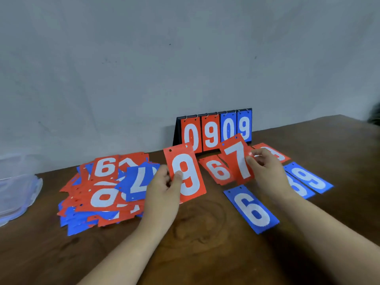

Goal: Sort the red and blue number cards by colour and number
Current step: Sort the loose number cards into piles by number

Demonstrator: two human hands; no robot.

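1. Currently the left hand (164, 188) grips the red 9 card (186, 174) at its left edge, thumb on the face. The card is lifted off the table (205, 254) and tilted.
2. Right hand (267, 171) pinches the red 7 card (236, 159) at its right edge, above the red 6 card (218, 170), which lies flat.
3. Blue 6 card (251, 209) lies flat beside the right forearm. Blue 9 card (310, 178) is further right, just beside another blue card (298, 188) whose digit the wrist partly hides.
4. Mixed pile (102, 192) sits left of the left hand, blue 7 (139, 182) on top, reaching close to the table's back edge.
5. Room: bare wood between the forearms and at far right.
6. Readable: scoreboard (216, 130) at the wall shows red 0 9, blue 0 9.
7. Plastic container (16, 194) sits at the left frame edge.
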